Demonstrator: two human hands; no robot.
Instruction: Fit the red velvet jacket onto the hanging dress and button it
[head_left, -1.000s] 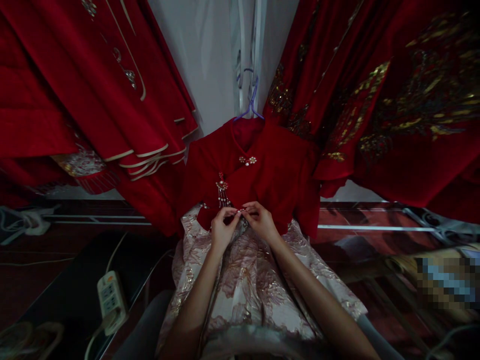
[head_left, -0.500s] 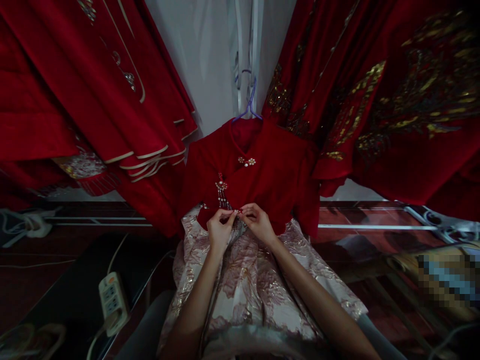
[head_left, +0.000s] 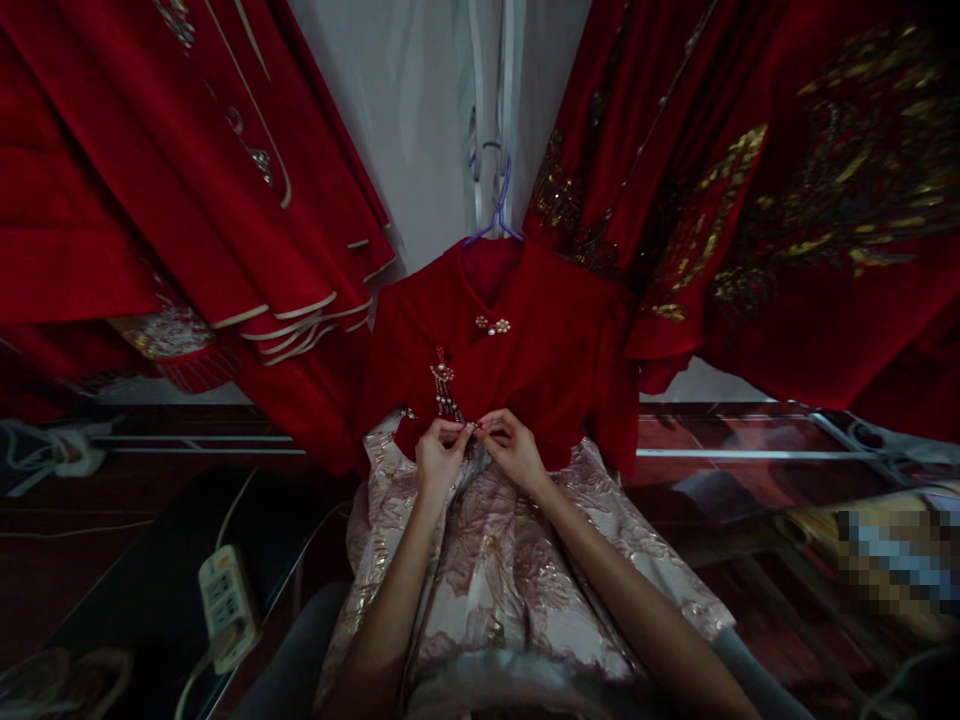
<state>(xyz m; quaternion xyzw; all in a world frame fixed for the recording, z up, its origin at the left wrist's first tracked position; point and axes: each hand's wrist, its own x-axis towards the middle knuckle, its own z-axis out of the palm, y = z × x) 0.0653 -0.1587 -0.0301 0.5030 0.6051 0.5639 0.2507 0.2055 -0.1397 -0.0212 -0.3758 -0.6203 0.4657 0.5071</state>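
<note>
A red short-sleeved jacket (head_left: 555,365) hangs in front of me on a purple hanger (head_left: 501,205). Its neck carries a pearl flower clasp (head_left: 493,325), and a beaded tassel (head_left: 444,385) dangles on the left of its chest. At the lower front, just below the tassel, my left hand (head_left: 441,455) and my right hand (head_left: 514,448) meet, thumbs and fingertips pinched. A tiny red piece (head_left: 480,426) shows at my right fingertips; whether it belongs to the jacket, I cannot tell. What my left fingers pinch is hidden. Pale brocade cloth (head_left: 487,575) with pinkish flowers spreads below my hands and over my lap.
Red garments (head_left: 247,200) with gold-edged hems hang on the left. Sequinned red garments (head_left: 810,220) hang on the right. A power strip (head_left: 227,608) lies on a dark surface (head_left: 142,570) at lower left. White rack bars (head_left: 742,454) run low behind the jacket.
Both hands keep their pinch at the same spot on the jacket front, with only the slightest shift of the fingers. The garments hang as before.
</note>
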